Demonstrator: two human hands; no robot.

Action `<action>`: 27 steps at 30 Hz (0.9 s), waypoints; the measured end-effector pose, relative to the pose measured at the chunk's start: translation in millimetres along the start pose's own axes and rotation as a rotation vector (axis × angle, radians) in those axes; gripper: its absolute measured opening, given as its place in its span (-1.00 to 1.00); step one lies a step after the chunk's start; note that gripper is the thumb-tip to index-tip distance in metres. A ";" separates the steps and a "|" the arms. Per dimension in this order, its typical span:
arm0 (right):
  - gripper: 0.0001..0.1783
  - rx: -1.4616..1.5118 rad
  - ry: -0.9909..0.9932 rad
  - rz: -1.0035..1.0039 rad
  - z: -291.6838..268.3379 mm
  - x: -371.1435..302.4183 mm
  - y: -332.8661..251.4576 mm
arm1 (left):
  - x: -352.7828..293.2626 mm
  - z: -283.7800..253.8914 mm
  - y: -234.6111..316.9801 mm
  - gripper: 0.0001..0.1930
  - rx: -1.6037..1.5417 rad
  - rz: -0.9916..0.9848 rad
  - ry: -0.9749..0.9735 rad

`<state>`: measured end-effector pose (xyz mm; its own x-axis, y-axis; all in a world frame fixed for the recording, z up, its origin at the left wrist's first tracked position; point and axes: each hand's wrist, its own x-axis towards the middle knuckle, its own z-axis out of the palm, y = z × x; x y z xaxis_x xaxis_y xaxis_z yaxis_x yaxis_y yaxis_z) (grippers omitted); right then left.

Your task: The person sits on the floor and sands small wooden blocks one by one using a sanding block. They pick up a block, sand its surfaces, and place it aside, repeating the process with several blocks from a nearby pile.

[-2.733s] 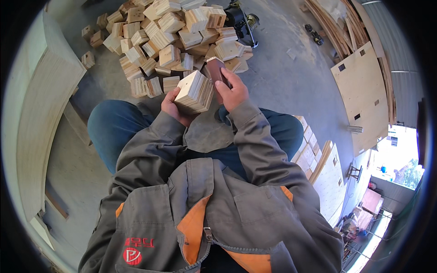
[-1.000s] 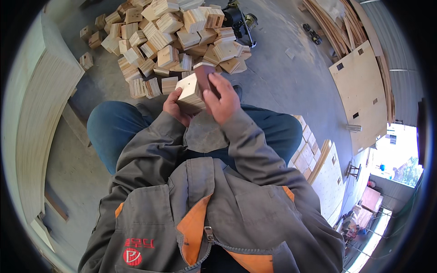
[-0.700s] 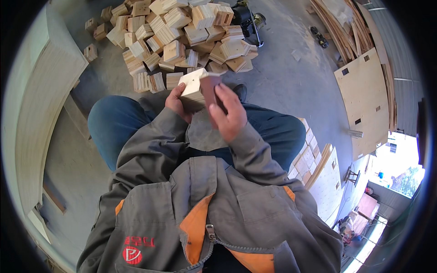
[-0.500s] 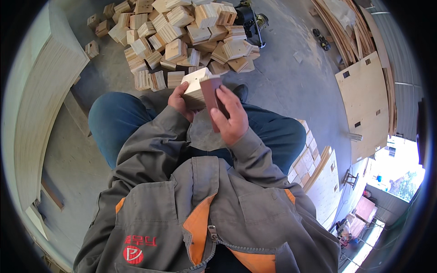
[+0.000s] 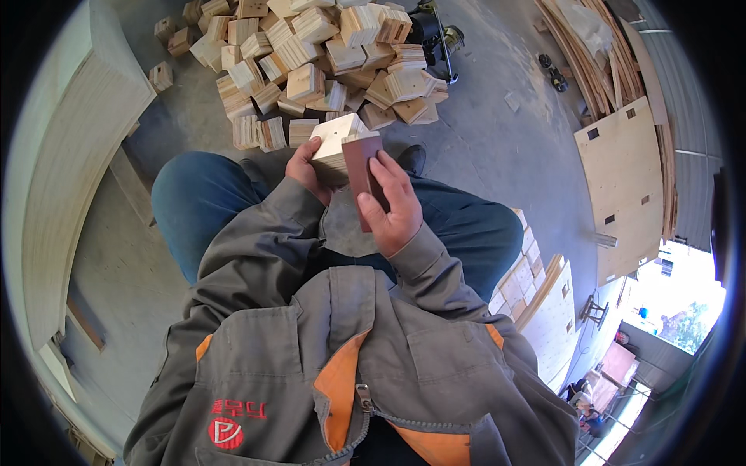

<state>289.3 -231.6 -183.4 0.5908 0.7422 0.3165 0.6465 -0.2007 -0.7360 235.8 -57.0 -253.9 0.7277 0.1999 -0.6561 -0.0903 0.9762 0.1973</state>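
Note:
My left hand (image 5: 306, 169) is closed round the left side of a pale plywood block (image 5: 336, 140), holding it up between my knees. A reddish-brown sanding block (image 5: 361, 175), long and flat with a pale wood end, is gripped in my right hand (image 5: 398, 203). Its far end is up against the right side of the plywood block, and it stands nearly upright. The thumb lies along the sanding block's near part, with the fingers on its right edge. Where the two blocks meet is partly hidden.
A heap of plywood blocks (image 5: 311, 66) lies on the floor ahead, beside a black tool (image 5: 435, 35). Stacked sheets (image 5: 85, 140) rise on the left. To the right are neat rows of blocks (image 5: 519, 276), a plywood panel (image 5: 622, 179) with square holes, and long strips (image 5: 583, 54).
The sanding block and my right hand have shifted slightly down along the plywood block's side. My left hand keeps its hold. The whole view has tilted a little.

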 end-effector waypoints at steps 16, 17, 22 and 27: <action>-0.40 -0.075 0.040 0.031 0.3 4.2 38.2 | -4.1 -1.8 -5.4 -0.37 -0.008 -0.076 -0.058; -0.40 -0.063 0.010 -0.007 -1.6 -1.4 22.5 | -5.0 0.7 -2.1 -0.37 -0.018 -0.049 -0.037; -0.40 -0.028 0.019 0.021 -3.2 3.3 10.4 | 2.2 4.2 -3.1 -0.39 -0.004 -0.026 -0.002; -0.42 -0.100 0.110 0.135 7.7 53.3 76.6 | 11.9 -8.9 -8.9 -0.33 0.004 -0.123 -0.122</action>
<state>366.6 -202.5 -227.5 0.7212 0.6307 0.2866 0.5992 -0.3603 -0.7149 239.2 -62.6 -269.9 0.8101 0.0671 -0.5825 0.0072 0.9922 0.1243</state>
